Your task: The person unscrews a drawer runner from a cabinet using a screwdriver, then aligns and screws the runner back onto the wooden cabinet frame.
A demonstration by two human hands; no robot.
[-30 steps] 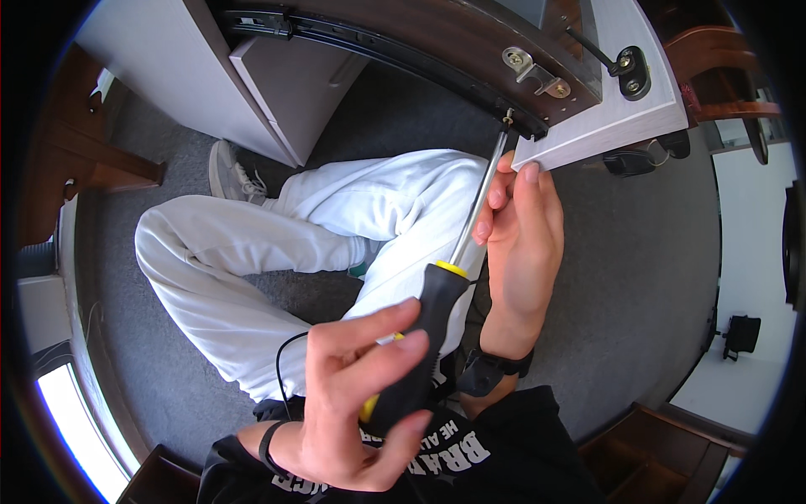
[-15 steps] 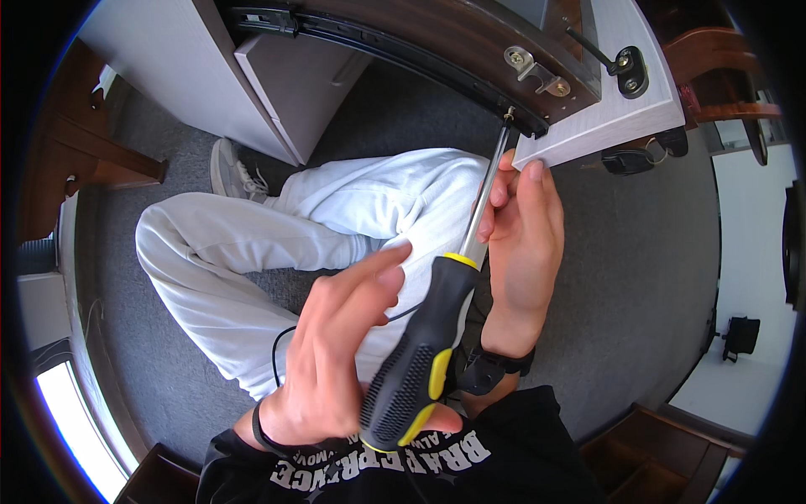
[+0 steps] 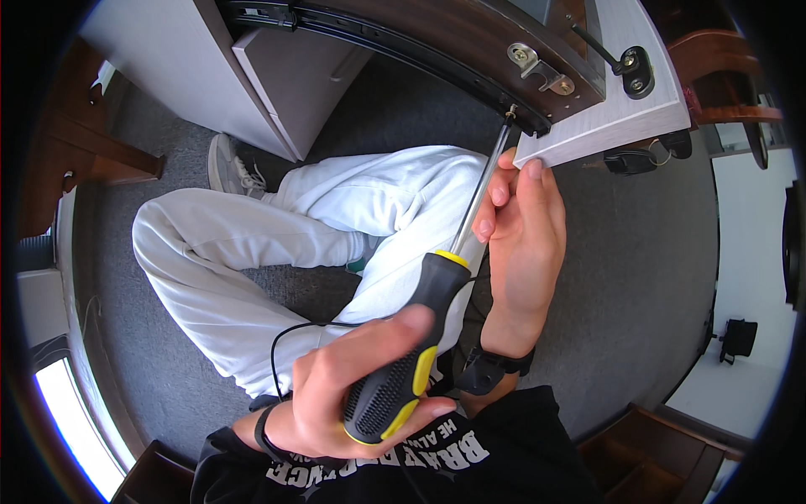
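My left hand [image 3: 323, 403] is closed round the black and yellow handle of a screwdriver [image 3: 395, 370], index finger over the top and thumb along the underside. The long metal shaft slants up and to the right, its tip at a small screw [image 3: 511, 110] near the end of a black drawer slide [image 3: 395, 46]. That slide runs along a dark brown drawer side [image 3: 453, 38]. With my right hand [image 3: 525, 227] I grip the lower corner of a pale wood-grain drawer front [image 3: 604, 122], thumb on its edge and fingertips close to the shaft.
A metal bracket [image 3: 540, 69] is screwed to the drawer side, and a black fitting [image 3: 636, 72] sits on the pale panel. A pale cabinet [image 3: 277, 92] stands at the upper left. My crossed legs [image 3: 252, 227] lie under the work on grey carpet [image 3: 621, 277]. A thin black cable [image 3: 281, 336] crosses my lap.
My left fingers, lifted off the handle before, have come down round it. The handle has swung slightly left, while the tip stays at the screw and my right hand keeps its place.
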